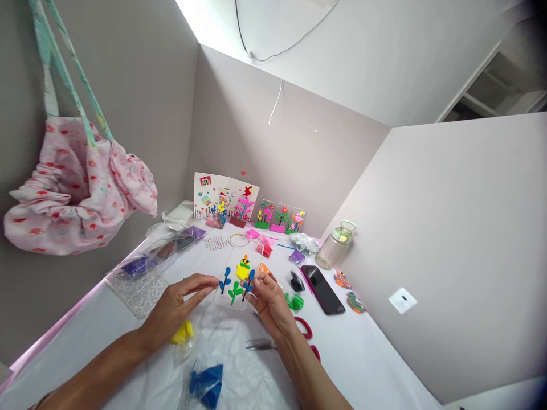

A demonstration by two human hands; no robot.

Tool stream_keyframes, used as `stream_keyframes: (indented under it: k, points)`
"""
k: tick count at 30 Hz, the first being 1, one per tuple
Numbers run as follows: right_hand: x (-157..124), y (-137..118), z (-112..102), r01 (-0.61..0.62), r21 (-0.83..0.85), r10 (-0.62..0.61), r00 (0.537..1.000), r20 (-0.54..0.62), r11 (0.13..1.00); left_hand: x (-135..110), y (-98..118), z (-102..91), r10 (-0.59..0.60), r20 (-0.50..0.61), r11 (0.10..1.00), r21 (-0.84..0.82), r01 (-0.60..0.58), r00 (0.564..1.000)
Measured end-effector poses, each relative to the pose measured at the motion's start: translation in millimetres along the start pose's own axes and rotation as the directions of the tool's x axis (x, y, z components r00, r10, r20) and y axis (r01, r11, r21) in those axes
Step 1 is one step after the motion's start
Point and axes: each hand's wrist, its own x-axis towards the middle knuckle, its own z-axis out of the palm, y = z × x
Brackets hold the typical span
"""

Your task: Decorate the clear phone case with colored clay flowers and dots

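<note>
A clear plastic card [226, 297] is held up over the table, tilted toward me. Modelled clay shapes decorate it: a yellow figure [243, 270] at the top, a green plant [235, 292] low in the middle and blue sprigs with dark stems at either side. My right hand [272, 302] grips the card's right edge between thumb and fingers. At its left edge, my left hand [179, 302] has thumb and index finger closed on the rim. Red-handled scissors [261, 344] lie partly hidden under my right forearm.
Bagged yellow clay [183, 332] and blue clay [207, 385] lie nearest me. Green clay [294, 301], a black phone [323, 289] and a bottle [335, 246] stand or lie to the right. Decorated cards [281, 217] lean at the back. A textured clear sheet [141, 293] lies left.
</note>
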Motion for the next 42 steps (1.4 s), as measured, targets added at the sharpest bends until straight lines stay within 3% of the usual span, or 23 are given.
stream_keyframes:
  k: [8, 15, 31, 42]
  points:
    - [1, 3, -1, 0.011, 0.012, -0.011, 1.0, 0.006, 1.0, 0, -1, 1.3, 0.031, -0.002, 1.0, 0.002, -0.031, 1.0]
    - [-4, -6, 6, -0.053, 0.013, 0.052, 0.997, 0.052, 0.999, 3, 1, -3.1, 0.051, 0.019, 0.996, -0.069, -0.05, 0.999]
    - [-5, -6, 4, -0.117, -0.006, 0.117, 0.985, 0.129, 0.993, 3, -2, -8.8, 0.244, 0.1, 0.968, -0.088, -0.236, 0.965]
    - [-4, -5, 2, -0.125, -0.007, 0.125, 0.982, 0.141, 0.992, 1, 0, -9.3, 0.236, 0.123, 0.969, -0.102, -0.224, 0.964]
